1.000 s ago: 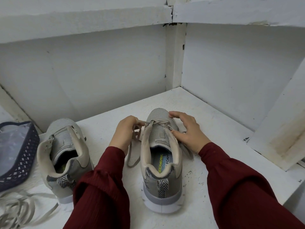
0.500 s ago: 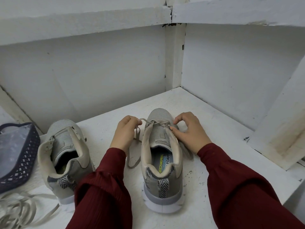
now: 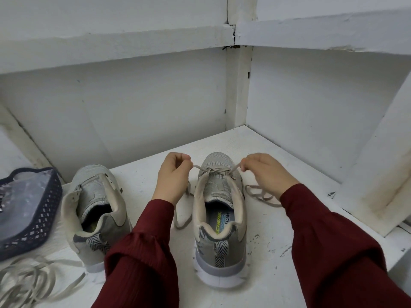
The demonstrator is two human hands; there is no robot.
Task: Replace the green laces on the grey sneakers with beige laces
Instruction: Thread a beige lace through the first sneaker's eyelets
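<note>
Two grey sneakers stand heel-toward-me on a white shelf. The right sneaker (image 3: 219,210) carries a beige lace (image 3: 216,171) threaded through its lowest eyelets near the toe. My left hand (image 3: 172,176) pinches the lace's left end beside the shoe. My right hand (image 3: 264,172) pinches the right end, pulled out to the right. Both loose tails trail down on the shelf, one on each side of the shoe. The left sneaker (image 3: 95,203) stands apart with no lace visible in it.
A dark blue perforated basket (image 3: 37,216) with a clear plastic bag in it sits at the far left. A pile of loose beige laces (image 3: 33,283) lies at the front left. White walls enclose the shelf (image 3: 266,236) at the back and right.
Both hands have moved apart from the shoe's tongue, drawing the lace ends outward to left and right. The right tail now lies spread on the shelf beside the shoe.
</note>
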